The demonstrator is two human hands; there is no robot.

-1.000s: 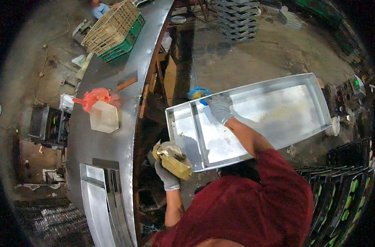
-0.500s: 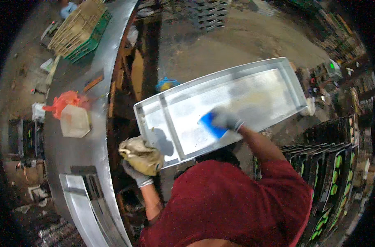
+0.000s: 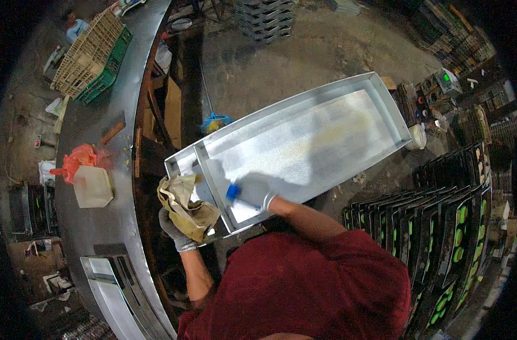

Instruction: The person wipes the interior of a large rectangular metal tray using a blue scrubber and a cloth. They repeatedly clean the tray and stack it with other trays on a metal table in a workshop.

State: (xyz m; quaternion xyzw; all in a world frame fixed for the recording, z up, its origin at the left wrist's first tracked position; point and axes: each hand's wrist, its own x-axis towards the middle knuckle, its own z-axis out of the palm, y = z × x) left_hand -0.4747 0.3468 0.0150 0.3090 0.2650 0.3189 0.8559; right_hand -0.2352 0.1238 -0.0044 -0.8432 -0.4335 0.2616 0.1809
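Observation:
A long silver metal tray (image 3: 281,153) with raised sides and a crosswise divider lies slanted in front of me. My right hand (image 3: 254,191), in a pale glove, is inside the tray beside the divider. It grips a flat blue object (image 3: 233,192); its exact kind is hidden by the fingers. At the tray's near left corner, my left hand (image 3: 174,229) wears a grey glove and is closed around a crumpled yellowish cloth (image 3: 189,207). The cloth hangs over the small end section of the tray.
To the left runs a metal-topped table (image 3: 119,226) with a red plastic bag (image 3: 78,162), a pale plastic container (image 3: 94,187) and stacked crates (image 3: 94,56). Smaller trays (image 3: 114,292) lie on its near end. Racks with green items (image 3: 440,232) stand at my right.
My right hand has swept left with the blue object, from the tray's middle to near the divider. The cloth in my left hand has spread and shifted toward the end section.

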